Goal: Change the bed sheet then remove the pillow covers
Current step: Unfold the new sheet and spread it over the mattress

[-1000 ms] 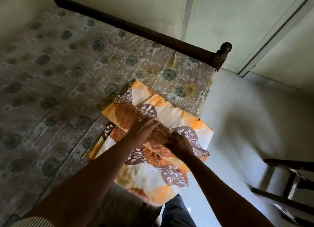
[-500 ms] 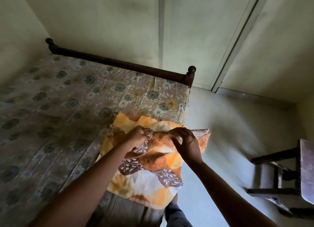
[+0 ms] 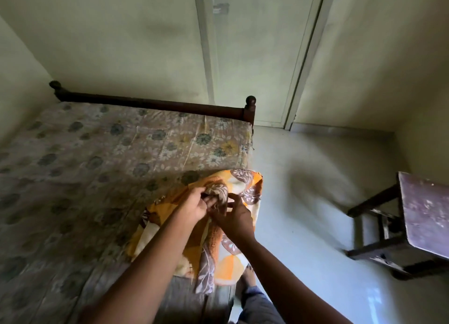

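A folded orange, white and brown leaf-patterned sheet [image 3: 245, 185] is bunched at the bed's right edge and hangs partly over the side. My left hand [image 3: 194, 204] grips a fold of it near the top. My right hand [image 3: 234, 216] pinches the same bunch from the right, fingers curled into the cloth. Both hands are close together, almost touching. The mattress [image 3: 97, 158] wears a faded grey-pink cover with blue and yellow flowers. No pillows are in view.
A dark wooden footboard [image 3: 155, 104] with round knobs closes the bed's far end. A door [image 3: 252, 56] stands behind it. A worn wooden stool [image 3: 422, 216] sits on the pale floor [image 3: 303, 202] at right. My foot [image 3: 247, 275] shows beside the bed.
Both hands have lifted and gathered the orange sheet, drawing it toward the bed's right edge. The view has tilted upward, showing more wall, door and stool.
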### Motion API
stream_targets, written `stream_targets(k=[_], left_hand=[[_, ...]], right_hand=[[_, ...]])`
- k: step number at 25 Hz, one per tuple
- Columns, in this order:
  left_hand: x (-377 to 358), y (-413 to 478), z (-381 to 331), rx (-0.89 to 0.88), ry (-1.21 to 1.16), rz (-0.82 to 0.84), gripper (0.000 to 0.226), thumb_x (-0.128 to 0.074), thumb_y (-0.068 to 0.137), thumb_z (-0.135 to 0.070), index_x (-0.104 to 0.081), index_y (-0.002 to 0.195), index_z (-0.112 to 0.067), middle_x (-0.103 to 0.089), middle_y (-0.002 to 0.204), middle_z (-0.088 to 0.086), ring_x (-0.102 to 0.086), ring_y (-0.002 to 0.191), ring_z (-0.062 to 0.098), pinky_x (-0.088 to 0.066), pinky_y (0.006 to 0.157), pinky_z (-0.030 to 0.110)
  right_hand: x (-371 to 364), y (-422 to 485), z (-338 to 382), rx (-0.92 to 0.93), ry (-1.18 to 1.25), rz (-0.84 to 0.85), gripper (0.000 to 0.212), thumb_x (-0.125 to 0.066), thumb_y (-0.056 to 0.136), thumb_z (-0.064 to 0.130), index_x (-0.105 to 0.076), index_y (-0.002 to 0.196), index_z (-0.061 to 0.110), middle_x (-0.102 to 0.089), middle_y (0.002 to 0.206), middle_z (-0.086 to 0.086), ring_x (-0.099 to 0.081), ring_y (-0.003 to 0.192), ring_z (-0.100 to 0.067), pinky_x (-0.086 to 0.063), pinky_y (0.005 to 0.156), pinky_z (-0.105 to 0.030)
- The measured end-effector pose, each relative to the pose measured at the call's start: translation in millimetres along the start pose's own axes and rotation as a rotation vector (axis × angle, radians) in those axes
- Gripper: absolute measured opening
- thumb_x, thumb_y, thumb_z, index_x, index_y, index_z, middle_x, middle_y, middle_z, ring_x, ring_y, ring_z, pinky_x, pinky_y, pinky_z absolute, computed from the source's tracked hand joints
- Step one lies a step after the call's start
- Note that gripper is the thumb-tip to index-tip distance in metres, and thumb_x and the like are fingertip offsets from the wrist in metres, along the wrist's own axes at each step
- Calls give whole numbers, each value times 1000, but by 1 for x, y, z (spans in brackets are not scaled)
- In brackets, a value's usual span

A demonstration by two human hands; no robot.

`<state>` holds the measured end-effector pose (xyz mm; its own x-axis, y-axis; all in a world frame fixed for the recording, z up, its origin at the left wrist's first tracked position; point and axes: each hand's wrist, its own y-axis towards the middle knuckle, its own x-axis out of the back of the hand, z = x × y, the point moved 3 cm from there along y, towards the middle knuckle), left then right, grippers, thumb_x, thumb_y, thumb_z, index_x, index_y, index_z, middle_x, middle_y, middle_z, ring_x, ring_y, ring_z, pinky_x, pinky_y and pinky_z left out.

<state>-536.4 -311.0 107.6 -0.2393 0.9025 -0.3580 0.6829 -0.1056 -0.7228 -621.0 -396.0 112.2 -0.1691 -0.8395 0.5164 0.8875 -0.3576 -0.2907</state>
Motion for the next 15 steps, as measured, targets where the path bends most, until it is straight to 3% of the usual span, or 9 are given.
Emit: stream_targets(k=[1,4,6,8,9,11,13,15], left_hand=[[-4,-4,-3,-24,53,7,28,-30,98,-6,-45,75,-6,-53,70,9,-57,41,10,-51,68,20],[-3,-9,-17,-30,260,71,22,-32,99,-9,-51,90,-5,-53,82,7,-61,50,11,-50,44,17],[2,-12,-27,-91,540,100,19,-35,98,-6,-50,109,-5,-58,95,13,-65,54,10,-51,47,18],[8,-12,-36,-423,1110,-6,42,-46,93,-1,-38,133,-12,-47,127,16,-63,93,17,-50,68,20],[3,-12,-37,-666,1383,-9,63,-53,88,2,-27,143,-17,-35,141,13,-49,117,20,-47,84,24],[-21,-16,-31,-1000,1642,162,76,-59,82,5,-27,145,-21,-27,149,7,-28,136,22,-35,106,34],[-54,-19,-30,-1080,1682,300,52,-58,83,2,-51,132,-14,-47,138,7,-42,128,22,-34,105,30],[-91,-30,-31,-1105,1595,405,32,-59,85,-2,-63,116,-10,-65,116,8,-60,107,21,-44,94,25]], right_hand=[[-2,0,2,-33,1,-15,57,-68,81,37,-47,128,14,-65,113,-5,-62,102,-24,-47,79,-31],[0,9,7,-2,-5,-42,24,-56,88,19,-59,109,7,-68,101,-14,-62,92,-33,-41,67,-31],[11,15,6,55,-25,-34,16,-50,89,9,-60,100,2,-66,96,-20,-59,87,-35,-30,60,-29],[30,18,5,122,-54,-29,22,-46,90,4,-58,108,0,-64,105,-22,-58,89,-32,-27,63,-26],[43,18,7,164,-87,-32,27,-45,91,3,-56,116,1,-63,111,-21,-57,96,-32,-29,66,-27],[71,17,15,271,-166,-23,32,-45,91,3,-53,123,3,-62,116,-20,-57,106,-32,-34,75,-29],[107,14,22,357,-231,-35,26,-48,90,4,-58,114,3,-64,109,-18,-59,100,-28,-31,70,-24],[152,8,29,373,-276,-103,17,-51,91,9,-62,104,6,-65,98,-11,-60,90,-20,-28,63,-19]])
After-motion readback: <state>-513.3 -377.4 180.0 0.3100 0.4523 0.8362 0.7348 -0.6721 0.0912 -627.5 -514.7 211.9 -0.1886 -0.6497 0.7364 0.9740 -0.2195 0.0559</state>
